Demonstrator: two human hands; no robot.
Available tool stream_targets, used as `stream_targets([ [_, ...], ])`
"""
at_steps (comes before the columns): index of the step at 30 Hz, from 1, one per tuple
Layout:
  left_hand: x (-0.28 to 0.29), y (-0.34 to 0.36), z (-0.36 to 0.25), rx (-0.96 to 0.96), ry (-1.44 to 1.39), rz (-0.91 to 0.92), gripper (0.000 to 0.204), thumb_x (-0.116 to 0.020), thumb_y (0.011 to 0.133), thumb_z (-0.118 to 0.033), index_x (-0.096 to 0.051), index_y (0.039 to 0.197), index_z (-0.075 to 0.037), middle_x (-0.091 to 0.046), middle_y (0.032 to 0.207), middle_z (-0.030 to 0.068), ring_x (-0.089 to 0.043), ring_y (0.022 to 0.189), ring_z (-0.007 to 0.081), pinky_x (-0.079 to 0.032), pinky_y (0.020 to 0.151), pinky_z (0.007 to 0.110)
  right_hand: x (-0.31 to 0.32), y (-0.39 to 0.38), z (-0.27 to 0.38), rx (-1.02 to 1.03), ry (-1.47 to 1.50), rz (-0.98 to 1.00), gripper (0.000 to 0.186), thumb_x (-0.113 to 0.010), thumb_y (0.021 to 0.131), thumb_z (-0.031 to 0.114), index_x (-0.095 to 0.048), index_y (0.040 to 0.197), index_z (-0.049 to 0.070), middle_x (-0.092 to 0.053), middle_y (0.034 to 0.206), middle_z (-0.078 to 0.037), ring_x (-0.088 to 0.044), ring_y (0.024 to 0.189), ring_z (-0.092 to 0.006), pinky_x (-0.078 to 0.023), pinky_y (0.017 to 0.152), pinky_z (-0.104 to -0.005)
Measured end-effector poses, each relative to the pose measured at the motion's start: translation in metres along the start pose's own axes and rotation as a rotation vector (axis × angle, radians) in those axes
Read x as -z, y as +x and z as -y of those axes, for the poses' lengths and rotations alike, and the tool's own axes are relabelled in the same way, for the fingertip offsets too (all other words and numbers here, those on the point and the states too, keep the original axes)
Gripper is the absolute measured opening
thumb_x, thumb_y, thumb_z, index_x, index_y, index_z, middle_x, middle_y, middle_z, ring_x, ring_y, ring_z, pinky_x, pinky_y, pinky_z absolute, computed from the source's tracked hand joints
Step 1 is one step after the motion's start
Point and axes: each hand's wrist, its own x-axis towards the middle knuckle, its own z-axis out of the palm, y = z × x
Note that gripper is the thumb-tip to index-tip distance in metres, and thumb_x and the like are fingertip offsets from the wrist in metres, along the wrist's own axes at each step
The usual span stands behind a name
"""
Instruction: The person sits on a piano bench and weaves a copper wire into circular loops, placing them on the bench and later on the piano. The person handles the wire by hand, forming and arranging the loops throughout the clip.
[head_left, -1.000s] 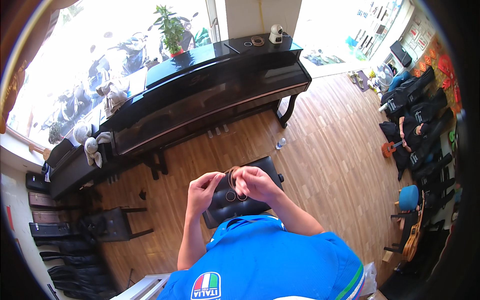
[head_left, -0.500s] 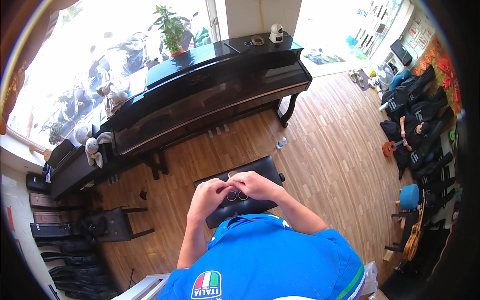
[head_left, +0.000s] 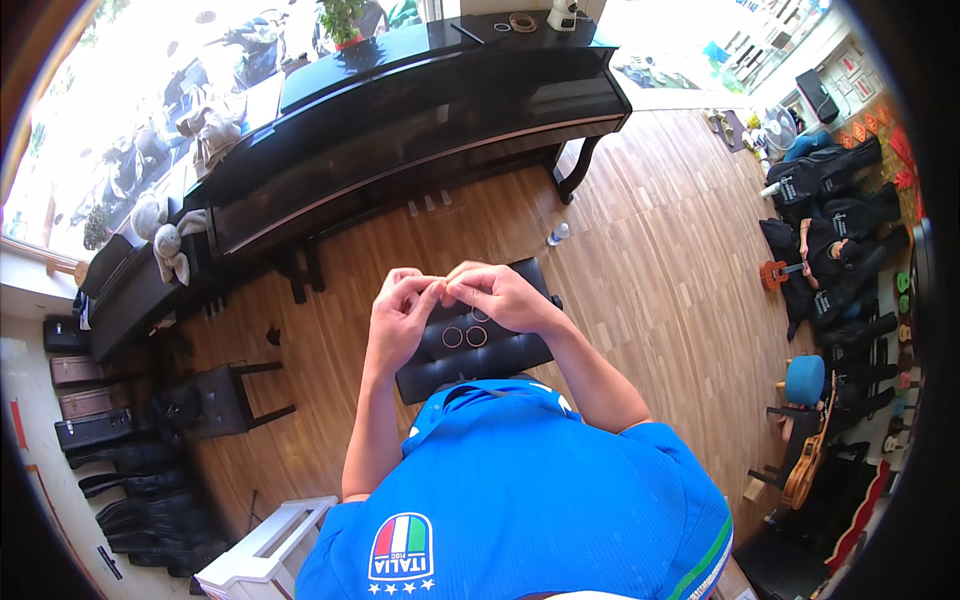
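"How does the grip stand?"
"The left hand (head_left: pixel 405 307) and right hand (head_left: pixel 503 300) are each closed in a pinch, their tips meeting over the counter (head_left: pixel 425 378). I can't tell what, if anything, is between them; it's too small."
"And the rings (head_left: pixel 462 338)?"
"Three thin ones lie on the counter's black padding, just under the hands. The right hand partly hides the farthest."
"What could go wrong?"
"If the pinch slackens, something fine could slip out. The rings look loose, so a brushing wrist or knocked counter might send one onto the floor (head_left: pixel 650 260)."
"Any containers?"
"A bottle (head_left: pixel 557 235) on the floor, its level unclear. On the piano (head_left: pixel 420 130), a red pot (head_left: pixel 348 42) holding a plant (head_left: pixel 341 17). Far left, shut cases (head_left: pixel 88 369), contents hidden."
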Motion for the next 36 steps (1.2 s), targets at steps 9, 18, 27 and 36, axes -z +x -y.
stream_targets([
  [9, -0.004, 0.000, -0.005, 0.168, -0.246, 0.051, 0.019, -0.061, 0.102, -0.018, -0.067, 0.103, -0.001, -0.062, 0.077, -0.0042, -0.045, 0.062, -0.0011, -0.033, 0.053, 0.016, -0.009, -0.001, 0.006, -0.137, 0.068, -0.141, 0.019, -0.060, 0.100, 0.012, -0.071, 0.102, -0.004, -0.066, 0.097, -0.008, -0.066, 0.090, -0.0169, -0.053, 0.083, -0.0300],
  [18, 0.002, -0.003, 0.006, 0.428, -0.545, 0.216, 0.019, -0.059, 0.103, -0.022, -0.064, 0.103, -0.003, -0.056, 0.073, -0.0041, -0.049, 0.059, 0.0022, -0.038, 0.053, 0.017, -0.005, -0.009, -0.011, -0.194, 0.037, -0.101, 0.021, -0.063, 0.098, 0.015, -0.072, 0.104, -0.003, -0.070, 0.086, -0.006, -0.063, 0.081, -0.0121, -0.052, 0.075, -0.0276],
  [27, 0.001, -0.006, 0.010, 0.211, -0.302, 0.125, 0.021, -0.060, 0.103, -0.022, -0.066, 0.102, -0.002, -0.059, 0.071, -0.0019, -0.050, 0.057, 0.0030, -0.041, 0.052, 0.020, 0.008, -0.012, -0.009, -0.387, 0.492, 0.030, 0.040, -0.050, 0.106, 0.031, -0.070, 0.118, -0.002, -0.070, 0.097, -0.008, -0.054, 0.071, -0.0097, -0.047, 0.065, -0.0249],
  [36, 0.007, -0.009, 0.013, 0.142, -0.368, 0.240, 0.014, -0.062, 0.101, -0.015, -0.068, 0.104, -0.002, -0.059, 0.071, -0.0023, -0.051, 0.060, 0.0038, -0.042, 0.053, 0.020, 0.012, -0.018, -0.031, -0.351, 0.814, 0.205, 0.050, -0.047, 0.106, 0.039, -0.069, 0.115, -0.006, -0.066, 0.085, -0.006, -0.052, 0.072, -0.0115, -0.046, 0.071, -0.0261],
])
